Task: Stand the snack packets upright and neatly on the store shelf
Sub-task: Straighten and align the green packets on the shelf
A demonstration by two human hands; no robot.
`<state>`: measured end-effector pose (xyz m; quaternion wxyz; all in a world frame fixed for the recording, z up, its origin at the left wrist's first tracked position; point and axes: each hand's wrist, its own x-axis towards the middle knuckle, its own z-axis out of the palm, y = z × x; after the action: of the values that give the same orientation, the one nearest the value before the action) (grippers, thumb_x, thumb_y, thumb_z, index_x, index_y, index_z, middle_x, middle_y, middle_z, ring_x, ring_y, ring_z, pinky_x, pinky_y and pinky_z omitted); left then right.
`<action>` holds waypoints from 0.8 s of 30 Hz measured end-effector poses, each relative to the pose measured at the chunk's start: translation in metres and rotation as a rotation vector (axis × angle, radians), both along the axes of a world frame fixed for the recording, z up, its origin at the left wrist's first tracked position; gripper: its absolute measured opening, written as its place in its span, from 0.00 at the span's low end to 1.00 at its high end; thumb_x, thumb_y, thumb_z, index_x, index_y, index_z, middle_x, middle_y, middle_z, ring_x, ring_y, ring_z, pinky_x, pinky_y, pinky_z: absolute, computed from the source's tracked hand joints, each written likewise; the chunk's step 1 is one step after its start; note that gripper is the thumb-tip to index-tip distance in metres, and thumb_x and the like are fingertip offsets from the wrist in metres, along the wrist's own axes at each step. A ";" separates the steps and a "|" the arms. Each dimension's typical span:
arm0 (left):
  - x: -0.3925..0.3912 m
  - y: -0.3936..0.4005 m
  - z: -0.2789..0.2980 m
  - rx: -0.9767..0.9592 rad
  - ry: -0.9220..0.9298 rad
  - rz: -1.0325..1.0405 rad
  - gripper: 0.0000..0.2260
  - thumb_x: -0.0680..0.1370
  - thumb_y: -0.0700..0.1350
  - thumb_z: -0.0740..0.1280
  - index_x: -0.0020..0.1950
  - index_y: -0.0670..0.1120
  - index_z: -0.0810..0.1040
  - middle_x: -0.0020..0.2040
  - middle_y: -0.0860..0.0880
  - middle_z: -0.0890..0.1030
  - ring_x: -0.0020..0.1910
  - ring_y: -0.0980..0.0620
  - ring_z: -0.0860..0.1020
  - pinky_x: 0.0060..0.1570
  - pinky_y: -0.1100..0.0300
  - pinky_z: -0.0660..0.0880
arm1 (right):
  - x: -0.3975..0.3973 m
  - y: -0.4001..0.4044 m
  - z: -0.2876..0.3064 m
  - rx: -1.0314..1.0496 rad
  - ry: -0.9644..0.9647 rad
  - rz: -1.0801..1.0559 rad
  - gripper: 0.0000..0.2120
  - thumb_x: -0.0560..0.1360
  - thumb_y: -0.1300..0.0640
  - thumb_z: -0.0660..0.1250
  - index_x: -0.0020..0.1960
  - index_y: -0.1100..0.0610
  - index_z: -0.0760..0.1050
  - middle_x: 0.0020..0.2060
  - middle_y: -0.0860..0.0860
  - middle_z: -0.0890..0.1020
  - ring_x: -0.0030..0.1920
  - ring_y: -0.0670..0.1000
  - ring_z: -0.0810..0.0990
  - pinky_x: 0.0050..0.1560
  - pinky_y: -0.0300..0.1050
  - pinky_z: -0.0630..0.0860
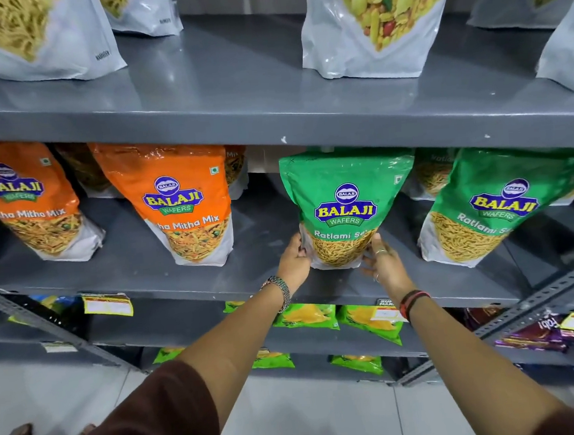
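A green Balaji Ratlami Sev packet [344, 202] stands upright on the grey middle shelf [138, 263]. My left hand [294, 259] grips its lower left edge and my right hand [383, 264] holds its lower right corner. A second green packet [487, 205] stands to the right, leaning slightly, with more green packets behind it. Two orange Balaji Mitha Mix packets [181, 205] [26, 200] stand to the left, tilted.
White clear-window snack pouches [373, 21] stand on the shelf above. Small green packets [307, 317] and purple packets [535, 335] lie on lower shelves, with yellow price tags [107, 305] on the shelf edges. Perforated metal uprights [539, 304] flank the shelving.
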<state>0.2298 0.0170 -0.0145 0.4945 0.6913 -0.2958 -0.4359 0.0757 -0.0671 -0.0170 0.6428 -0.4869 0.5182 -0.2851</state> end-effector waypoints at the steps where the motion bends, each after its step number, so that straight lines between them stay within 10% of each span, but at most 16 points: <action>1: 0.001 0.001 -0.001 -0.003 0.002 -0.001 0.23 0.77 0.33 0.56 0.72 0.47 0.63 0.69 0.45 0.73 0.66 0.44 0.73 0.65 0.44 0.69 | 0.001 0.001 0.000 -0.002 -0.001 -0.005 0.24 0.79 0.45 0.51 0.68 0.58 0.66 0.67 0.60 0.73 0.66 0.60 0.73 0.58 0.53 0.74; 11: 0.014 0.019 -0.006 0.087 -0.015 -0.036 0.30 0.76 0.34 0.57 0.77 0.48 0.52 0.76 0.46 0.62 0.73 0.46 0.64 0.69 0.55 0.65 | 0.004 0.017 0.004 -0.017 0.023 -0.020 0.24 0.79 0.44 0.50 0.69 0.57 0.65 0.69 0.57 0.71 0.69 0.58 0.70 0.66 0.57 0.70; 16: 0.013 0.033 -0.016 0.085 -0.017 0.045 0.24 0.77 0.33 0.57 0.73 0.42 0.63 0.72 0.44 0.68 0.66 0.43 0.72 0.66 0.51 0.70 | -0.021 0.025 -0.007 -0.084 0.122 -0.175 0.25 0.79 0.45 0.52 0.68 0.60 0.66 0.67 0.59 0.72 0.68 0.60 0.70 0.68 0.61 0.67; 20: -0.006 0.035 -0.016 0.103 0.060 -0.031 0.20 0.76 0.29 0.57 0.68 0.38 0.69 0.65 0.36 0.75 0.47 0.48 0.74 0.41 0.61 0.71 | -0.074 0.018 -0.017 -0.128 0.203 -0.293 0.19 0.79 0.47 0.52 0.62 0.57 0.70 0.56 0.55 0.73 0.59 0.55 0.72 0.65 0.54 0.68; 24: -0.043 0.022 -0.009 0.136 0.092 -0.113 0.19 0.77 0.30 0.56 0.67 0.36 0.68 0.66 0.35 0.74 0.47 0.49 0.75 0.40 0.66 0.70 | -0.126 -0.005 -0.012 -0.174 0.248 -0.379 0.15 0.80 0.48 0.53 0.59 0.56 0.70 0.53 0.54 0.72 0.53 0.51 0.69 0.60 0.50 0.67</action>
<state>0.1870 0.0390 -0.0234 0.4343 0.6846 -0.2811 -0.5135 -0.0504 -0.0723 -0.0286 0.4648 -0.4659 0.6488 -0.3821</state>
